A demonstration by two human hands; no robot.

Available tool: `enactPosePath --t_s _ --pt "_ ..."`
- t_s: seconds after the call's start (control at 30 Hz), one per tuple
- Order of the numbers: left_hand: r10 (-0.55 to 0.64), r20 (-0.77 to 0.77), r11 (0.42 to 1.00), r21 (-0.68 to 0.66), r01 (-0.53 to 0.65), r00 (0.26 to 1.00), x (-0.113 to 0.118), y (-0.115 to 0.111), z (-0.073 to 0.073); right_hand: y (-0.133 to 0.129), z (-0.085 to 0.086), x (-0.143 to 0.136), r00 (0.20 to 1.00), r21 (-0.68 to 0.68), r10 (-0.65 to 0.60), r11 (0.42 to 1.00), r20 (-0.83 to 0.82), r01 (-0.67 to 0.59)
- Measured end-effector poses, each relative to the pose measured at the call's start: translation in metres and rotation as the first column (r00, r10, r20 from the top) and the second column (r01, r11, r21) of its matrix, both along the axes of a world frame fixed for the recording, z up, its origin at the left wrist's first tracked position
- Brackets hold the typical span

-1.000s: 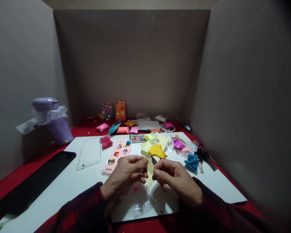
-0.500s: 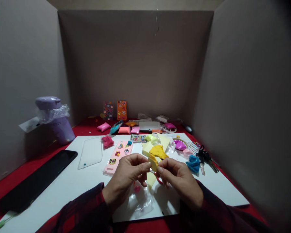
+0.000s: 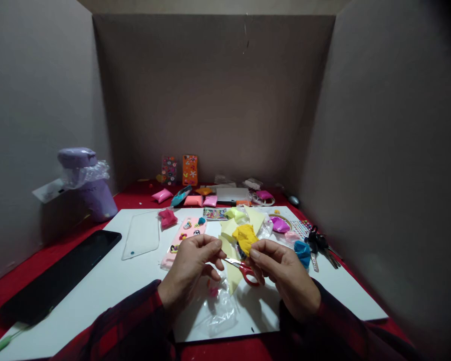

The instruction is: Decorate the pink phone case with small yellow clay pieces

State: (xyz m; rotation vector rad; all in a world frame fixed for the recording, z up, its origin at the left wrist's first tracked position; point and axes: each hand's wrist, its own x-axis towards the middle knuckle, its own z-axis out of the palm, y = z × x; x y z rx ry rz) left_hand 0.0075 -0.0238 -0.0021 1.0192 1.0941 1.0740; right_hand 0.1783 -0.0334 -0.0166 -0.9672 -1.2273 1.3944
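Note:
My left hand (image 3: 193,271) is raised over the white board (image 3: 93,291), thumb and index finger pinched together; anything between them is too small to make out. To its right my right hand (image 3: 283,273) pinches in the same way, its fingertips beside the yellow clay (image 3: 246,239), and what it holds is hidden. Between and below the hands lie red-handled scissors (image 3: 248,275) and pale yellow paper (image 3: 233,281). Just left of my left hand is a pink phone case (image 3: 168,260) with small decorations. A clear plastic bag (image 3: 221,313) lies below the hands.
A black phone (image 3: 60,278) and a clear case (image 3: 143,235) lie left, near a purple bottle (image 3: 93,193). Keys (image 3: 317,243) and a blue bundle (image 3: 302,253) lie right. Behind are pink packets (image 3: 162,195) and an orange case (image 3: 190,169). Grey walls stand around.
My hands have moved apart. The pale yellow piece that was between their fingertips no longer shows there, and more of the scissors is visible.

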Motion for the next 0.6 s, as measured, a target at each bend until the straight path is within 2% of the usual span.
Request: enactPosePath --t_s 0.27,0.4,0.5,0.6 --pt "0.092 -0.133 0.995 0.060 -0.084 0.987 -0.010 0.015 -0.001 0.005 -0.005 0.002 0.998 0.033 -0.062 0.998 0.033 0.061" --pt "0.079 -0.160 0.991 0.117 -0.061 0.984 -0.008 0.019 -0.001 0.005 -0.008 0.002 0.999 0.022 -0.023 1.000 0.048 0.022" --pt "0.149 -0.233 0.968 0.234 -0.093 0.961 -0.005 0.013 0.004 0.003 -0.006 0.000 0.997 0.009 0.047 0.999 0.060 -0.047" --pt "-0.042 -0.193 0.953 0.286 0.097 0.980 -0.003 0.004 0.008 0.000 -0.001 -0.002 0.983 0.032 0.122 0.991 0.136 -0.128"
